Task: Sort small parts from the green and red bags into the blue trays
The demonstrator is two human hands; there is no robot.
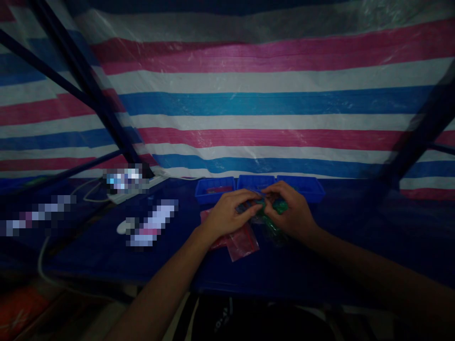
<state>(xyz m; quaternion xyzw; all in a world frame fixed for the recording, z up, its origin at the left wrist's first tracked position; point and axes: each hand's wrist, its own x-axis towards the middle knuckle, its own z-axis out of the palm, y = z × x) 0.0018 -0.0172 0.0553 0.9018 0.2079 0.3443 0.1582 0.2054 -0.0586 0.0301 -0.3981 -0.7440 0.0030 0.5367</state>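
Observation:
Over a dark blue table (320, 255), my left hand (227, 215) and my right hand (289, 213) meet, fingers curled together around a small green plastic bag (276, 208). Both hands pinch it between them; what is inside it is too dim to make out. Pink transparent bags (243, 244) lie on the table under and just in front of my left hand. More green bag material (275, 234) rests under my right hand.
Three shallow blue trays (215, 187) stand in a row just behind the hands. A white power strip with cables (122, 194) and a small white object (122, 227) lie to the left. A striped tarp (249, 104) hangs behind, and dark metal poles (88, 80) slant at left.

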